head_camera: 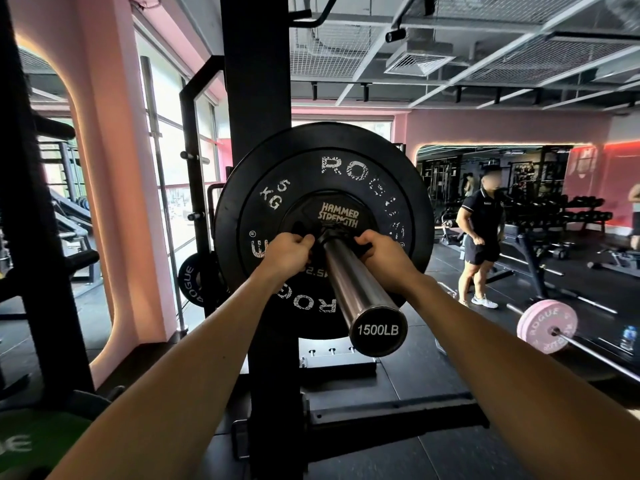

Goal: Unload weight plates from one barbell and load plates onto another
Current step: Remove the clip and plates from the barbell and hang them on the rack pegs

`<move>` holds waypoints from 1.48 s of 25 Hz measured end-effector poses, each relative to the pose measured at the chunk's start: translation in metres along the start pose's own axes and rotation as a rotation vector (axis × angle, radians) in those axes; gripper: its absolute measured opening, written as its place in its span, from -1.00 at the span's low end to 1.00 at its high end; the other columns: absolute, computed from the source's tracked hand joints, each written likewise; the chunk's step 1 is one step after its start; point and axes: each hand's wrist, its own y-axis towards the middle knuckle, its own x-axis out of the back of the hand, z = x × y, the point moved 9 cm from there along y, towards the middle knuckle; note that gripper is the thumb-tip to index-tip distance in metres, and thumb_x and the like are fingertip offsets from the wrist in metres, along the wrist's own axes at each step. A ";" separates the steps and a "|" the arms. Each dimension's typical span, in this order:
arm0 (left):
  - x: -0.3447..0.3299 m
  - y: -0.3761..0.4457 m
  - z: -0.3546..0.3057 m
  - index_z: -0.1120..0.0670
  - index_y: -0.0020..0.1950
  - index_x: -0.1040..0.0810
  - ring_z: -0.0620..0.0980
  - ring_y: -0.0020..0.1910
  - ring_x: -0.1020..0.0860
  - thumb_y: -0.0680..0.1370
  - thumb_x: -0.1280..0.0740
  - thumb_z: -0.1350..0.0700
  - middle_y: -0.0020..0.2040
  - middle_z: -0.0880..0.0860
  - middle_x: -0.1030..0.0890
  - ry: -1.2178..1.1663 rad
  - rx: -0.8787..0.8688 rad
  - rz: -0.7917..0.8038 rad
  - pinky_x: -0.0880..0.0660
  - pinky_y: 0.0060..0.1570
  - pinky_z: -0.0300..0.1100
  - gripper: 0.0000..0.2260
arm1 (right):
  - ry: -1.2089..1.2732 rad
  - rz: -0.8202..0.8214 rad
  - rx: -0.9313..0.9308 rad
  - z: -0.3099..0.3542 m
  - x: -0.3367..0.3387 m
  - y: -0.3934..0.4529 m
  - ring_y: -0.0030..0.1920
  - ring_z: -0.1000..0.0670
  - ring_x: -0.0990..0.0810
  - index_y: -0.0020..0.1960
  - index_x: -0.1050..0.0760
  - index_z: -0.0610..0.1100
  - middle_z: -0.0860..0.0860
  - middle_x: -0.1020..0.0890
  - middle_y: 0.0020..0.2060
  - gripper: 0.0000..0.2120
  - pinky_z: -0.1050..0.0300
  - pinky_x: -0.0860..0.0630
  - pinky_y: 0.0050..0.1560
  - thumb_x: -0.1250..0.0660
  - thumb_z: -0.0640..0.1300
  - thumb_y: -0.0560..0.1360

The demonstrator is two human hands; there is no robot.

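Fingers of both hands curl around a small black plate [334, 220] marked "HAMMER STRENGTH", the left hand [289, 252] pinching its left edge and the right hand [381, 252] its right edge. That plate sits on the barbell sleeve [356, 289], flat against a larger black plate [322, 188] reading "ROGUE" and "5 KG". A partly hidden "2.5" shows below the left hand, probably the small plate's weight. The sleeve's end cap [378, 330] reads "1500LB". The bar rests in a black rack [258, 81]. On the floor at right lies another barbell with pink ROGUE plates [547, 325].
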 end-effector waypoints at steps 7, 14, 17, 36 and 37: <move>0.002 0.000 -0.009 0.09 -0.21 -0.61 0.12 -0.02 -0.63 0.56 -0.28 -0.10 -0.12 0.13 -0.66 0.018 -0.026 -0.028 -0.56 0.12 0.09 -0.69 | 0.135 -0.018 0.015 -0.009 -0.003 -0.009 -0.31 0.02 -0.55 0.29 -0.45 -0.13 0.02 -0.55 -0.37 -0.56 0.09 -0.50 -0.05 -0.24 -0.34 0.44; -0.001 -0.004 -0.025 0.09 -0.20 -0.55 0.08 -0.16 -0.62 0.59 -0.30 -0.07 -0.17 0.10 -0.54 -0.018 -0.041 -0.023 -0.65 -0.15 -0.03 -0.72 | 0.163 -0.005 -0.021 -0.013 -0.002 -0.006 -0.27 0.00 -0.58 0.18 -0.56 -0.14 0.01 -0.63 -0.32 -0.68 0.16 -0.53 -0.27 -0.19 -0.32 0.50; -0.004 -0.005 -0.028 0.06 -0.31 -0.38 0.00 -0.22 -0.52 0.58 -0.28 -0.09 -0.23 0.07 -0.47 0.010 -0.046 -0.047 -0.64 -0.26 -0.08 -0.66 | 0.155 -0.049 -0.045 -0.007 0.012 0.007 -0.24 -0.15 -0.67 -0.09 -0.60 -0.09 -0.10 -0.70 -0.22 -0.80 -0.11 -0.64 -0.17 -0.20 -0.11 0.52; -0.034 -0.011 -0.040 0.08 0.38 -0.19 0.04 0.10 -0.53 0.57 -0.11 -0.30 0.25 0.07 -0.47 0.100 0.198 0.155 -0.55 -0.43 -0.14 -0.43 | 0.012 0.102 -0.230 0.013 -0.003 0.036 -0.18 -0.12 -0.59 0.05 -0.53 -0.10 -0.12 -0.60 0.01 -0.44 0.17 -0.44 -0.29 -0.09 0.36 0.50; -0.036 -0.013 -0.041 0.09 0.42 -0.14 0.03 0.03 -0.53 0.59 -0.10 -0.28 0.26 0.08 -0.45 0.094 0.217 0.155 -0.51 -0.53 -0.17 -0.43 | 0.010 0.119 -0.230 0.013 -0.004 0.038 -0.25 -0.11 -0.58 0.00 -0.52 -0.12 -0.12 -0.61 -0.04 -0.45 0.18 -0.43 -0.34 -0.09 0.35 0.50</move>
